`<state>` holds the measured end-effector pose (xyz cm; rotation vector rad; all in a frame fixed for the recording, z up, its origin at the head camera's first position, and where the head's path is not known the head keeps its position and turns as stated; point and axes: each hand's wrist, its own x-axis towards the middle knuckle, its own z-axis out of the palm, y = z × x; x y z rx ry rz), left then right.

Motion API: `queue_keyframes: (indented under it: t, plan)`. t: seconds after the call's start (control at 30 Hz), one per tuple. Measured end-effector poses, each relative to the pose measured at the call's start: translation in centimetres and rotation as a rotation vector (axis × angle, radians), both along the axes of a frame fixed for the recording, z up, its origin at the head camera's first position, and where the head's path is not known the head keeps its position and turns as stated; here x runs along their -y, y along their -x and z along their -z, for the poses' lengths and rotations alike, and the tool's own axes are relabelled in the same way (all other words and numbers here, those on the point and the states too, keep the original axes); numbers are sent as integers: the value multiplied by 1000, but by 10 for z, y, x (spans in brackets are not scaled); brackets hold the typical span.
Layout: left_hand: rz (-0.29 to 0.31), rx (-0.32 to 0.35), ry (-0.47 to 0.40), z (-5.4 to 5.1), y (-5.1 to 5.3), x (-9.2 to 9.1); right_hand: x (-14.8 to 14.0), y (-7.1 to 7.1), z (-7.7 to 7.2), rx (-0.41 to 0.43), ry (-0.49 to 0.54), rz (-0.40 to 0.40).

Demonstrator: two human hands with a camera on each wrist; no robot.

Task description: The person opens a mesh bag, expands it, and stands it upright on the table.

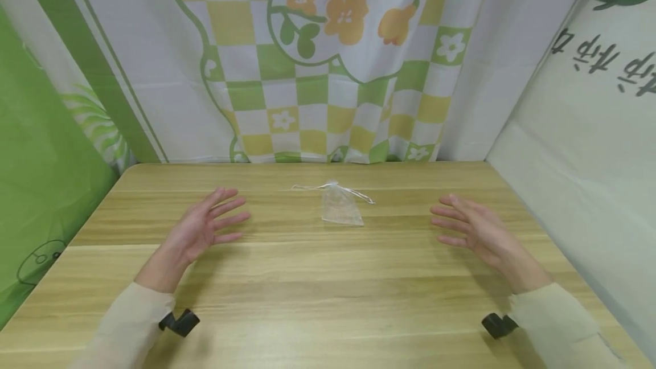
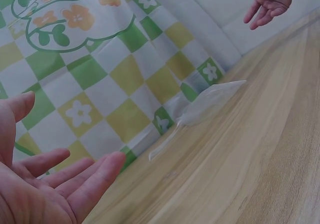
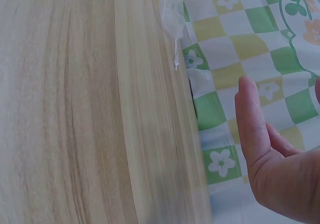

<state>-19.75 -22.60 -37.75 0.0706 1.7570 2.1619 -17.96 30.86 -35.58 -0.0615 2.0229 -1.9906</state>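
Left hand [image 1: 199,228] and right hand [image 1: 476,229], both empty, flank a sheer pouch [image 1: 340,207]. Its thin fabric likely favours light pinching.

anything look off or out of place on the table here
Nothing looks spilled or damaged. The bag lies slightly askew on the table, its drawstrings trailing out to both sides, which seems ordinary for a loose pouch. The left hand and right hand are both apart from it.
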Motion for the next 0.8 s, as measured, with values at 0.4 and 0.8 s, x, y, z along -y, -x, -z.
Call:
queue_keyframes:
  t: [0.4,0.8]
  plan:
    - [19,35,1,1,12,-19,10,9,-2,5,-30,-31]
    - [14,64,17,5,24,-31,19,15,-2,15,-34,-46]
